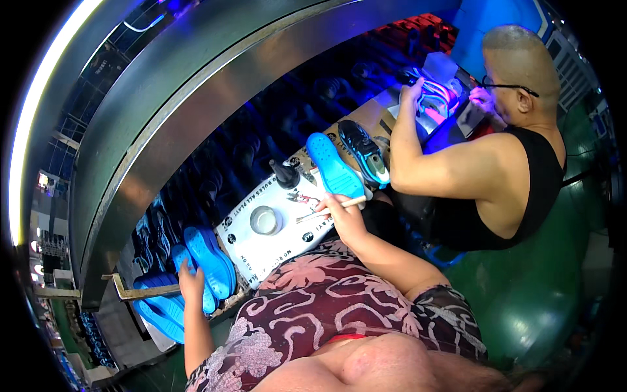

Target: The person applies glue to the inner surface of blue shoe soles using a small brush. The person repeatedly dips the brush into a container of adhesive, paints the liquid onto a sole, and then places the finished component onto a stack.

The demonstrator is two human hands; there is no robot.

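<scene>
My right hand (pixel 347 221) is closed round a brush (pixel 330 208) with a pale wooden handle; its bristles point left over the white printed sheet. Just beyond that hand lies a blue shoe sole (pixel 332 164), its near end close to my fingers. On the left, my left hand (pixel 191 285) has its fingers closed at the edge of a blue shoe sole (pixel 208 297), and part of the grip is hidden. More blue soles (pixel 214 258) are stacked beside it. A round clear jar (pixel 266 221) stands on the sheet between my hands.
A dark bottle with a nozzle (pixel 285 175) stands behind the jar. A black and blue shoe (pixel 363 151) lies near a co-worker (pixel 483 163) seated at right, who handles something under violet light. A metal-edged machine frame (pixel 163 124) arches over the far side, with dark shoes beneath.
</scene>
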